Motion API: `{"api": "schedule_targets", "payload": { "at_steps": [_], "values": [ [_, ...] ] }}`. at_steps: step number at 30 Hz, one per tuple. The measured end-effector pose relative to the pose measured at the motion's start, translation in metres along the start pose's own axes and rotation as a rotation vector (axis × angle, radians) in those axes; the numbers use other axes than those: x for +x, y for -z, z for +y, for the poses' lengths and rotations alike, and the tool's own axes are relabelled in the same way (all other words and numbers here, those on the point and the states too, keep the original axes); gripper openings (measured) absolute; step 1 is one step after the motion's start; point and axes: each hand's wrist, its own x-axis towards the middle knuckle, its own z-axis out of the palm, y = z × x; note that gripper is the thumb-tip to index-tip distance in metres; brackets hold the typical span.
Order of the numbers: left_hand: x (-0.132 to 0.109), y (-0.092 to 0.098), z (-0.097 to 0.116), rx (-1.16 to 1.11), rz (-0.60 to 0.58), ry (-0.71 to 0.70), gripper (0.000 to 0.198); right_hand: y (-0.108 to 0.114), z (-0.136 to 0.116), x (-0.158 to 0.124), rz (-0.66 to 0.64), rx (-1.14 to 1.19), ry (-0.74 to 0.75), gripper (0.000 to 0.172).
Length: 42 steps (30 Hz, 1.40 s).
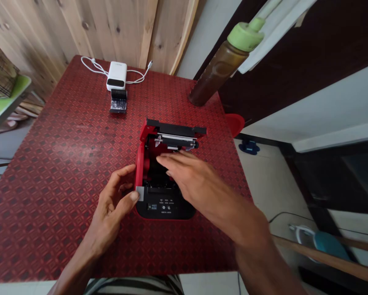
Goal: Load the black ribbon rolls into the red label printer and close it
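The left hand [111,209] pinches the corner of the open red thermal printer [163,207], while the right hand [190,178] hovers open, fingers extended, over its paper bay [153,172].

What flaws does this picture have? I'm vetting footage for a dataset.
In the head view, wide-angle distortion stretches the bottle and bows the red table; pale glare lies on it left of the printer; the right hand looks slightly soft.
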Motion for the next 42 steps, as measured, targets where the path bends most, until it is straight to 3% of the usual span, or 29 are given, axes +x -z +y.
{"api": "schedule_targets", "payload": {
  "at_steps": [7,13,17,20,26,30,35,37,42],
  "values": [
    [-0.001,0.000,0.000,0.019,0.009,-0.003,0.052,0.014,0.006,-0.011,-0.072,0.066,0.098,0.023],
    [0.001,0.001,-0.002,0.038,0.016,-0.015,0.051,0.007,0.013,0.003,-0.226,0.080,0.105,0.028],
    [0.000,0.002,-0.004,0.047,0.019,-0.006,0.052,0.006,0.018,0.009,-0.246,0.080,0.146,0.031],
    [0.000,0.001,-0.003,0.038,0.013,-0.007,0.051,0.006,0.016,0.007,-0.170,0.044,0.154,0.030],
    [0.000,0.003,-0.001,0.019,0.001,-0.004,0.048,0.004,-0.001,-0.014,0.180,0.074,0.156,0.020],
    [0.005,0.005,0.014,0.087,0.049,-0.044,0.047,-0.001,-0.012,-0.032,0.321,0.084,0.124,0.021],
    [0.043,-0.003,0.052,0.260,0.109,-0.298,0.056,-0.014,-0.017,-0.049,0.404,0.051,0.132,0.025],
    [0.064,-0.009,0.063,0.285,0.091,-0.401,0.050,-0.020,-0.017,-0.054,0.420,0.003,0.130,0.025],
    [0.087,-0.017,0.071,0.221,0.024,-0.462,0.034,-0.033,-0.022,-0.067,0.483,-0.140,0.130,0.022]
  ]
}}
